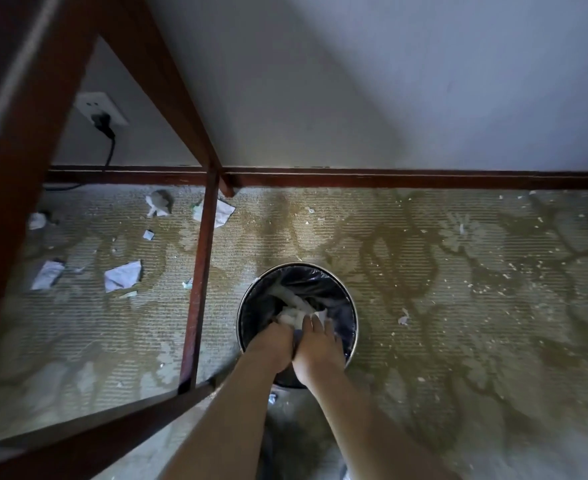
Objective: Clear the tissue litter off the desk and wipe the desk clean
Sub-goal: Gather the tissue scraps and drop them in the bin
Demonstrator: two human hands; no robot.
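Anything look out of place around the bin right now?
Yes. Both hands, left hand and right hand, press tissues into the bin, yet paper scraps lie on the carpet under the desk frame, with pale crumbs scattered rightward.

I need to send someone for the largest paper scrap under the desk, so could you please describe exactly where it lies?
Start at the upright dark red wooden desk leg left of the round black-lined waste bin. On the patterned beige carpet left of that leg lies a flat, crumpled white paper scrap. It is broader than the narrow strip further left.
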